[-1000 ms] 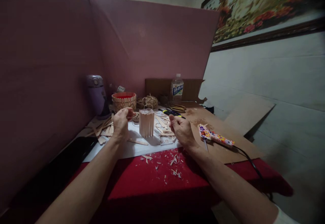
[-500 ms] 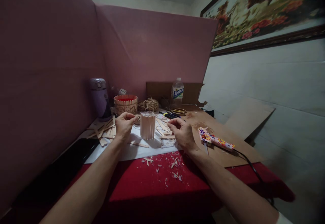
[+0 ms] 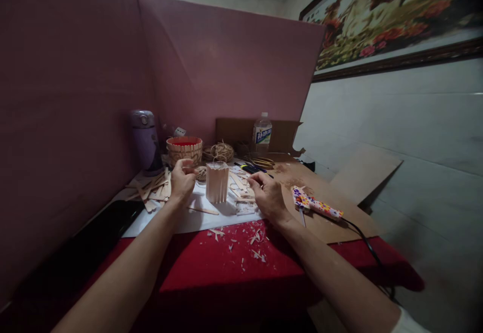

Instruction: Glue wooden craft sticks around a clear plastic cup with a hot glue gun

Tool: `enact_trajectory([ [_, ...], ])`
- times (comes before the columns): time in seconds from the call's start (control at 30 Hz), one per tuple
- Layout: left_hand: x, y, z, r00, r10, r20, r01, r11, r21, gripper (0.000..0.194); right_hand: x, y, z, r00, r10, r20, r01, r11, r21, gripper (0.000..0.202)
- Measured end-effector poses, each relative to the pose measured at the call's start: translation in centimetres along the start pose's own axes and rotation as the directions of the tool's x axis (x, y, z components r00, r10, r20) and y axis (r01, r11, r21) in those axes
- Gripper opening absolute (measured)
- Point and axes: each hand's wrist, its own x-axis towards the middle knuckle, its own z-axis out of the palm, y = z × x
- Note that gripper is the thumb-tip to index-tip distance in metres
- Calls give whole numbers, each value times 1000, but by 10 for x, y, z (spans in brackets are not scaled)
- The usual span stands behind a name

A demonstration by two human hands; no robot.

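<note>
The left hand (image 3: 182, 181), a little left of the frame's centre, was curled with fingertips pinched close together, though whether anything lay between them was too small to tell; the right hand (image 3: 267, 195), just right of centre, rested on the white paper sheet (image 3: 196, 220) with fingers bent over flat pale wooden craft sticks (image 3: 241, 186), and its grip could not be made out either. Between the two hands, touched by neither, stood the small upright box of pale craft sticks (image 3: 217, 182). The step looked like assembly of that box, with the hands sorting pieces beside it; a next move would likely call for a clean stick and a steady approach so the light box did not tip. Further left lay a loose heap of wooden sticks (image 3: 154, 191), and behind the hands a round stick-sided basket with a red inside (image 3: 184, 149) and a ball of tan twine (image 3: 222, 152). A lilac flask (image 3: 145, 139) stood at the left against the pink partition. Right of the right hand, on brown cardboard (image 3: 332, 222), lay a glue gun with a flower pattern (image 3: 316, 204), its black cord trailing to the lower right. A clear plastic bottle (image 3: 261, 133) stood at the back. Wood shavings (image 3: 245, 245) were scattered on the red worktop (image 3: 226, 272) in front, and the glue gun's nozzle lay near the right wrist, in the way of a careless sweep.
</note>
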Motion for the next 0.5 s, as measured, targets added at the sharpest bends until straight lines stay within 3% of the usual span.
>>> enact_trajectory([
  [0.23, -9, 8, 8, 974, 21, 224, 19, 984, -178, 56, 5, 6, -2, 997, -30, -68, 25, 997, -71, 17],
  [0.4, -20, 1, 17, 922, -19, 386, 61, 993, -96, 90, 5, 12, 2, 999, -43, -33, 39, 993, -113, 15],
  [0.5, -22, -2, 21, 917, -43, 396, 71, 996, -55, 87, 3, 15, 5, 997, -80, 18, 81, 988, -134, 19],
])
